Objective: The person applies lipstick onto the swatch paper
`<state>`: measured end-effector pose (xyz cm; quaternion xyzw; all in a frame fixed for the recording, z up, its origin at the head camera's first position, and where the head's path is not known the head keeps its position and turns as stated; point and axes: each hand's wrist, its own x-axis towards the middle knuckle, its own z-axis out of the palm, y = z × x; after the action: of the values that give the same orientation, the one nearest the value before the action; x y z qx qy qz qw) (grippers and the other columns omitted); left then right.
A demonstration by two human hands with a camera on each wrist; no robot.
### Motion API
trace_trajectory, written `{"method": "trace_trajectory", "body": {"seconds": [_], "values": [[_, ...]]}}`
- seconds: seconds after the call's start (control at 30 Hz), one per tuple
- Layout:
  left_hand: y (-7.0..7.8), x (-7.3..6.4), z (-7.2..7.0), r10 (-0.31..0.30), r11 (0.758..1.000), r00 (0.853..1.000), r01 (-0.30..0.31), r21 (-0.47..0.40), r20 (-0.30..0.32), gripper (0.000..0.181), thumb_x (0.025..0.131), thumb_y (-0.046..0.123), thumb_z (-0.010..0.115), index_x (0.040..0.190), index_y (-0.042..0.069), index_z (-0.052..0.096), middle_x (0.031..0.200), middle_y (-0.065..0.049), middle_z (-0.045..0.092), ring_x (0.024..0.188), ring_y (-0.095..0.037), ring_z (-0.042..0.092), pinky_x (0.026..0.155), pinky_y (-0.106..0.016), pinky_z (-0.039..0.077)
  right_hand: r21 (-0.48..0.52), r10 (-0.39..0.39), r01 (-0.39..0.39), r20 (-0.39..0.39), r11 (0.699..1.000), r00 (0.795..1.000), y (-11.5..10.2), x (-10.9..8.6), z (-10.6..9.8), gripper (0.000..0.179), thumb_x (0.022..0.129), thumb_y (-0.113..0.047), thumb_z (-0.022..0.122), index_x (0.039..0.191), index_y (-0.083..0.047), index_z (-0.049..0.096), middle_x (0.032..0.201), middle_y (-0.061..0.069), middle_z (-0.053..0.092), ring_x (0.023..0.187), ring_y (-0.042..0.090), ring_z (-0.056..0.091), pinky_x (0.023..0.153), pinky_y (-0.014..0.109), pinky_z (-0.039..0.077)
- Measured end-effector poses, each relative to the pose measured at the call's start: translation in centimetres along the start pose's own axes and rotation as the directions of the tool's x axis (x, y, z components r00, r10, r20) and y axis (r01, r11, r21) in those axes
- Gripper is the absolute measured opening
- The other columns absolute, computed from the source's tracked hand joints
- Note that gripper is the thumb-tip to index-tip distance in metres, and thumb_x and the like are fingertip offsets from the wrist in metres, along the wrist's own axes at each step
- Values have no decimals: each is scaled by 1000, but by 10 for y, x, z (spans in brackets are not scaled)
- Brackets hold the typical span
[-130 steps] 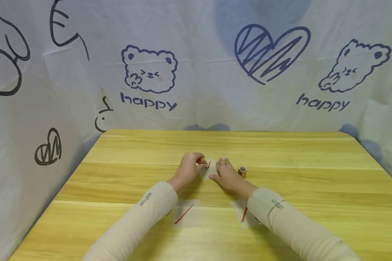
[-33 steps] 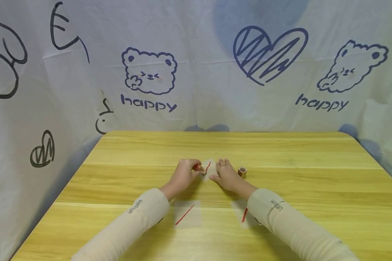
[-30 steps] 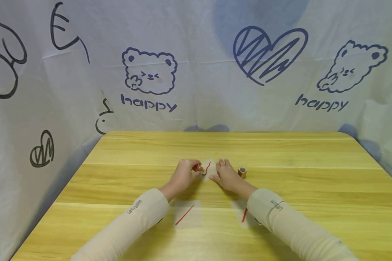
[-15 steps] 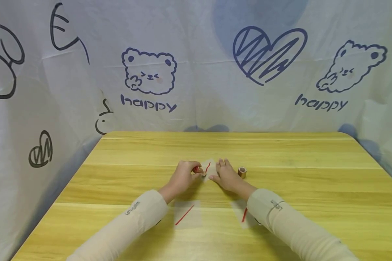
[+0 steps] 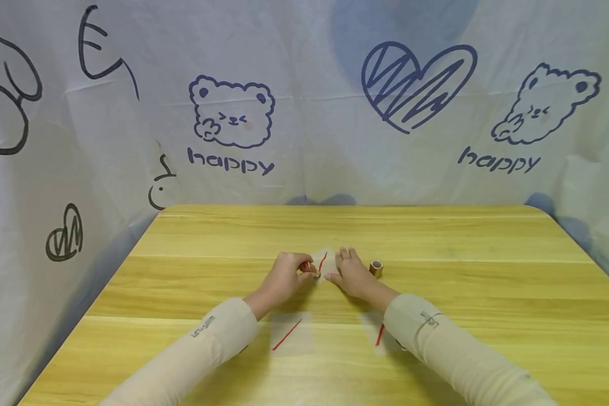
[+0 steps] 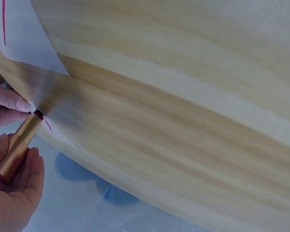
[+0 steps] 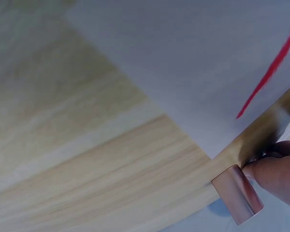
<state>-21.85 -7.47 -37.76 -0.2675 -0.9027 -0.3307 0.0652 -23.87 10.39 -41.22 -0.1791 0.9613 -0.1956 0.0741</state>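
White sheet: hangs behind both hands, with bears, hearts and "happy" drawn on it (image 5: 314,146).
Wood table: under both hands, yellow with stripes (image 5: 467,248).
Sleeves: light ones, right behind each hand, with little letters on them (image 5: 438,338).
Left hand: its fingers and thumb are curled tight around the lipstick (image 5: 282,277).
Right hand: lies flat with its fingers out, resting on the right edge of the middle paper (image 5: 353,275).
Two near papers: one behind each hand, closer to the person, each with a red stroke (image 5: 301,343).
Middle paper: between the two hands (image 5: 331,260).
Lipstick: gold, tilted in the left hand, its red tip at the near end of the red line (image 6: 18,150).
Cap: stands just right of the right hand (image 5: 376,269).
Red line: on the middle paper, between the hands (image 5: 323,262).
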Motion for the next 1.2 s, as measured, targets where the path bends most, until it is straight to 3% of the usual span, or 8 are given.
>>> {"method": "trace_trajectory", "body": {"seconds": [0.17,0.4,0.53,0.8,1.0,1.2], "values": [[-1,-1,1,5,1000,999,-4,9,-33,16,77,-3,71,92,-7,68,80,-12,69,73,-18,64,69,-32,56,-1,5,-5,-2,1000,1000,0,1,1,64,96,-32,50,136,14,32,147,32,22,138,47,15,113,52,22],[-4,-2,-3,-66,997,995,62,-54,-73,19,77,1,72,95,-4,68,82,-10,70,75,-17,65,76,-35,57,-6,4,-4,14,1000,1000,-1,2,0,64,96,-32,50,136,14,31,147,32,21,138,47,14,112,53,23],[-3,-2,-8,-91,992,988,78,-100,-127,21,77,4,73,97,-3,68,83,-11,69,76,-21,66,73,-33,57,-20,3,-2,18,1000,1000,-1,2,-1,65,96,-33,50,136,14,32,147,32,22,138,47,15,112,53,24],[-3,-2,-13,-117,988,953,83,-134,-280,20,76,7,75,94,0,70,84,-12,69,78,-23,66,72,-34,58,-20,-30,30,-22,999,999,-2,1,-2,66,95,-31,52,135,17,31,142,36,27,135,50,21,112,53,24],[1,-4,-12,-162,980,927,111,-165,-339,20,77,10,75,94,1,70,89,-12,61,82,-24,61,71,-36,57,39,-46,47,-38,998,998,-4,-3,-3,64,95,-27,53,136,17,30,143,35,28,135,48,23,112,53,25],[3,-6,-12,-226,960,904,145,-239,-363,21,77,10,75,96,2,70,89,-13,62,77,-22,62,69,-30,57,148,-52,78,-176,986,983,-13,-12,0,53,93,-19,56,129,16,41,137,33,40,130,45,36,110,51,31]]}}
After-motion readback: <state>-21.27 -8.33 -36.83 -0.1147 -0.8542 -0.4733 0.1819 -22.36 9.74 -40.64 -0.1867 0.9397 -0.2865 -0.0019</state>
